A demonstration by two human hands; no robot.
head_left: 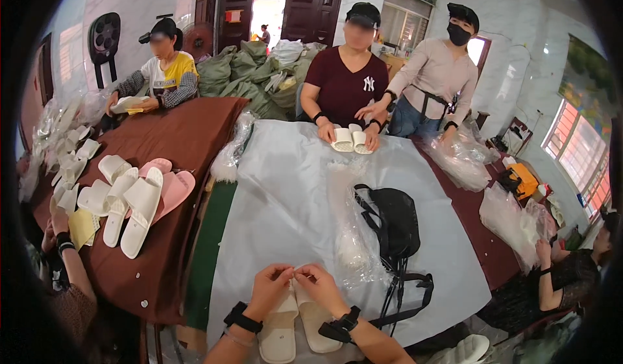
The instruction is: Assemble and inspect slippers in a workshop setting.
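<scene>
My left hand (269, 288) and my right hand (318, 286) meet at the near edge of the pale blue sheet (285, 189), fingertips pinched together on the top of a pair of cream slippers (295, 325). The slippers lie side by side, soles up, under both hands. Each wrist wears a black band. What exactly the fingers pinch is too small to tell.
A black waist bag (394, 224) and clear plastic bags (350, 234) lie just right of my hands. Across the table a person holds a white slipper pair (350, 139); another stands beside. White and pink slippers (139, 202) cover the brown table at left. Other people sit at left and right.
</scene>
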